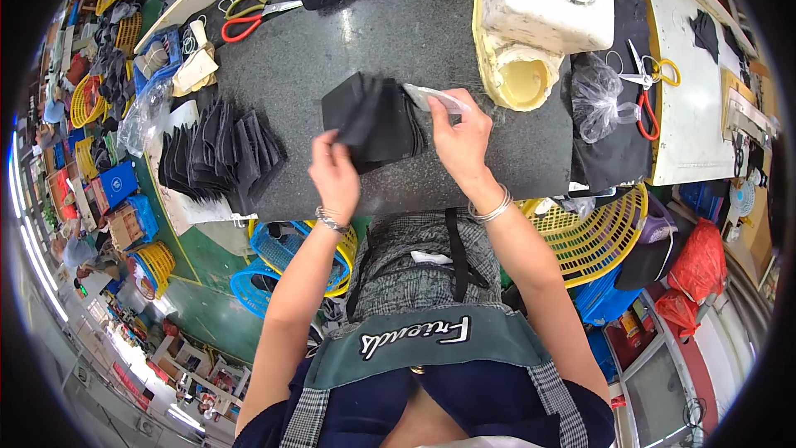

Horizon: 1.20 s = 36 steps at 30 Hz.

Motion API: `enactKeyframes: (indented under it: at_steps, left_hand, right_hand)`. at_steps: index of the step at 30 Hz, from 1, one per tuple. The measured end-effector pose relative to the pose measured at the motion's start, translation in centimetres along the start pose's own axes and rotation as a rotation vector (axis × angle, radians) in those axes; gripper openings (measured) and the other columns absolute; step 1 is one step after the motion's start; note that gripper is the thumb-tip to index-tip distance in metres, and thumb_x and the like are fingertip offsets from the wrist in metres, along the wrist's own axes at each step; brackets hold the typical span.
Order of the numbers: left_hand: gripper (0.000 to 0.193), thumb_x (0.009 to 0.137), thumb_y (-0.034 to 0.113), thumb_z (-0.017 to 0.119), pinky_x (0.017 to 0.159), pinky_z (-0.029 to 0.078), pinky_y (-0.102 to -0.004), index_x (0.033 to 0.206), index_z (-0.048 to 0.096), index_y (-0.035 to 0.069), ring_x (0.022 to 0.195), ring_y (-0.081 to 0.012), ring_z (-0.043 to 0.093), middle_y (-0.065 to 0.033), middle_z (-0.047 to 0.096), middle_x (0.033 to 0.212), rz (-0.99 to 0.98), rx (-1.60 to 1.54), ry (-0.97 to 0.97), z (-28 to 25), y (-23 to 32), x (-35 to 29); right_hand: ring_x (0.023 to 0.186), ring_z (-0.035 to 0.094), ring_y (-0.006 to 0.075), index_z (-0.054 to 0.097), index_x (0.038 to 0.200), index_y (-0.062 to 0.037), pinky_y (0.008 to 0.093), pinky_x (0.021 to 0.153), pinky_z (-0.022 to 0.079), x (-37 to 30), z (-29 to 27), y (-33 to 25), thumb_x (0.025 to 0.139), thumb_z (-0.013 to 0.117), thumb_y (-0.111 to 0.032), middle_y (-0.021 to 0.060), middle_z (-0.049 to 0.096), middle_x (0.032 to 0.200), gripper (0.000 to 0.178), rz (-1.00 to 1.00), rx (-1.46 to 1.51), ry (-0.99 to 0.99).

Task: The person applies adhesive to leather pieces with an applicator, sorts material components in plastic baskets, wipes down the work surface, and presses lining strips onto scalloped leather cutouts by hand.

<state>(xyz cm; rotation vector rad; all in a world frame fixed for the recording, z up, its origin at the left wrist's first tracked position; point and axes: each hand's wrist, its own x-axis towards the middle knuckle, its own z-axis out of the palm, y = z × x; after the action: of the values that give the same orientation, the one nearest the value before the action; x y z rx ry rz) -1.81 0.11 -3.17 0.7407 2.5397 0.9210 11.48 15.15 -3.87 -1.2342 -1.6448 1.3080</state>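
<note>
A flat black cloth piece (361,123) seems pinched by the left hand (335,181) above a black cloth stack (394,134) on the grey table (282,62); a whitish slip (424,97) is gripped by the right hand (461,139). Probably light and limp, the cloth is best held by edges.

A workshop can be seen: thin black cloth pieces (220,153) are lined up beside a flat dark grey table top (431,46), metal scissors with red and yellow handles (269,10) are laid nearby, and round yellow plastic baskets (155,264) are scattered around.
</note>
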Motion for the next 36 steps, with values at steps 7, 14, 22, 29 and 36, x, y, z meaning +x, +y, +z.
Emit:
enactKeyframes:
  at_steps: [7,14,22,29,36]
  left_hand:
    - [0.023,0.101,0.001,0.042,0.091,0.049,-0.026,0.117,0.058,-0.002,0.101,-0.012,0.06,-0.0066,0.065,0.113,-0.195,-0.876,-0.035,0.1,-4.0,2.3]
    - [0.023,0.101,0.003,0.046,0.092,0.05,-0.0267,0.12,0.058,-0.002,0.102,-0.0141,0.063,-0.0072,0.065,0.115,-0.154,-0.799,-0.05,-0.2,-4.3,2.6]
    - [0.013,0.098,0.003,0.049,0.079,0.05,-0.0261,0.105,0.057,-0.004,0.089,-0.0099,0.058,-0.003,0.065,0.097,-0.012,-0.586,0.059,-0.2,-3.9,2.0]
    - [0.028,0.093,0.003,0.053,0.08,0.053,-0.0384,0.121,0.056,0.003,0.099,-0.0376,0.067,-0.0234,0.064,0.114,0.226,-0.125,-0.077,-0.6,-0.1,-0.2]
    - [0.068,0.074,0.014,0.079,0.107,0.04,-0.0441,0.13,0.044,-0.001,0.135,-0.0409,0.042,-0.0226,0.039,0.148,0.495,0.143,-0.13,1.1,1.2,-1.7]
  right_hand:
    - [0.075,0.069,0.0248,0.07,0.089,-0.0045,0.0331,0.067,0.055,-2.3,4.5,-4.9,0.082,0.068,-0.002,0.0127,0.069,0.084,0.007,-0.383,0.184,-0.064]
    - [0.074,0.065,0.03,0.067,0.087,-0.0059,0.0395,0.063,0.053,2.1,5.9,-2.5,0.079,0.064,0.001,0.0112,0.066,0.081,0.011,-0.369,-0.1,0.096]
    - [0.075,0.066,0.0307,0.067,0.085,-0.0074,0.0394,0.068,0.055,-0.4,7.3,-3.6,0.077,0.066,-0.002,0.01,0.068,0.081,0.01,-0.522,0.019,-0.059]
    - [0.087,0.066,0.0338,0.069,0.093,-0.0036,0.0403,0.078,0.055,-6.8,-2.4,2.8,0.067,0.061,0.011,0.0133,0.067,0.093,0.031,-0.452,-0.213,-0.136]
    - [0.079,0.068,0.0286,0.069,0.089,-0.0014,0.0356,0.072,0.055,-1.6,-7.0,-1.5,0.079,0.065,0.008,0.0134,0.07,0.087,0.014,-0.362,-0.189,0.155]
